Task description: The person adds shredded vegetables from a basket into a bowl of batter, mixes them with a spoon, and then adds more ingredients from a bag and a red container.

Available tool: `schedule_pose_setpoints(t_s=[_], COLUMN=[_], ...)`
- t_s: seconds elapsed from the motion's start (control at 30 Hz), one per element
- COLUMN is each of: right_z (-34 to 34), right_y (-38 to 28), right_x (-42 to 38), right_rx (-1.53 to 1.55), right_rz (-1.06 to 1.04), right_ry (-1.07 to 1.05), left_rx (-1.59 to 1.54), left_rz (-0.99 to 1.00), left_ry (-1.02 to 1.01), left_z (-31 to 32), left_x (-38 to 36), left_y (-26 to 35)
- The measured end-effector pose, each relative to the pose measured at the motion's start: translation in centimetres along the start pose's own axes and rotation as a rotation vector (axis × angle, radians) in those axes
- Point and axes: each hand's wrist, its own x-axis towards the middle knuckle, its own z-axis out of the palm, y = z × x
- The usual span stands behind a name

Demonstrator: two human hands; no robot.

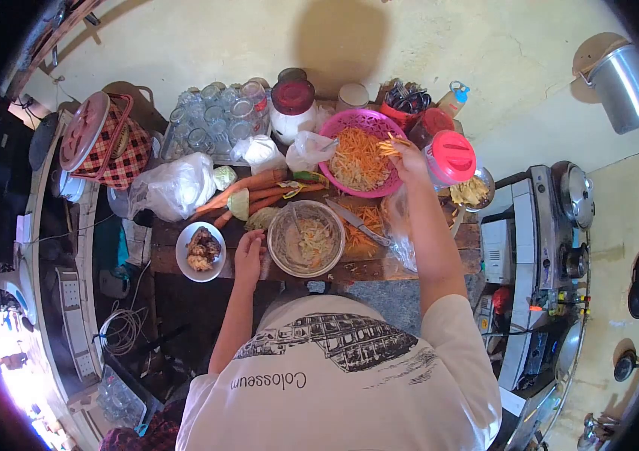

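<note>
In the head view, a wooden counter (447, 261) stands against a pale yellow wall (484, 60) and is crowded nearly edge to edge. The right hand (408, 159) is raised over the right rim of a pink perforated basket (390, 185), its fingers grasping a pinch of orange shreds (390, 144). More orange and paler shreds fill the basket, which sits toward the back of the counter. The left hand (249, 254) is low at the front edge, between a white bowl (182, 255) of browned food and a metal bowl (273, 259); its fingers look loosely curled, but at this size I cannot tell whether they grip anything. The metal bowl holds a pale mixture with a utensil standing in it. Just to its right, a knife (358, 222) lies across scattered orange shreds.

Behind the metal bowl are whole carrots (263, 180) and, to the left, a bulging plastic bag (176, 186). Farther back come a tray of glass jars (214, 120) and a white jar (293, 120) with a dark red lid. A pink-lidded container (451, 158) stands beside the right forearm.

Around the room, a checkered basket (125, 143) sits at left, above coiled cable (122, 332); at right are a stove (543, 218) and a hanging metal pot (626, 89).
</note>
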Motion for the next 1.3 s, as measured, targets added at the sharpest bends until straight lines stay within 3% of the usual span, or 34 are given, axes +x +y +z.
schedule_pose_setpoints(t_s=[0.5, 0.7, 0.8, 0.93, 1.0, 1.1, 1.2, 1.3], right_z=[0.6, 2.1, 3.4, 7.2, 6.4, 7.0, 7.7, 7.4], right_y=[-0.3, -0.1, 0.9, 1.5, 4.6, 6.1, 6.2, 6.4], right_x=[-1.1, -4.1, -8.0, -15.3, -15.3, -17.5, -18.4, -18.5], right_rx=[0.077, 0.142, 0.084, -0.327, -0.793, -1.182, -1.002, -1.087], right_rz=[-0.030, 0.066, 0.161, 0.202, -0.038, -0.307, -0.196, -0.325], right_ry=[0.098, -0.002, -0.307, -0.489, -0.708, -0.746, -0.674, -0.656], left_rx=[0.065, 0.009, 0.069, -0.028, 0.014, 0.034, 0.094, 0.078], left_rz=[0.056, 0.041, 0.077, 0.056, 0.065, 0.129, 0.151, 0.191], left_ry=[-0.009, -0.035, -0.042, -0.067, -0.068, -0.096, -0.078, -0.045], left_z=[0.0, 0.0, 0.0, 0.2, 0.2, 0.4, 0.8, 1.0], left_x=[0.6, 1.1, 1.2, 1.5, 1.6, 1.8, 1.3, 1.9], left_y=[-0.2, -0.8, -1.0, -1.3, -1.4, -1.4, -0.5, -1.7])
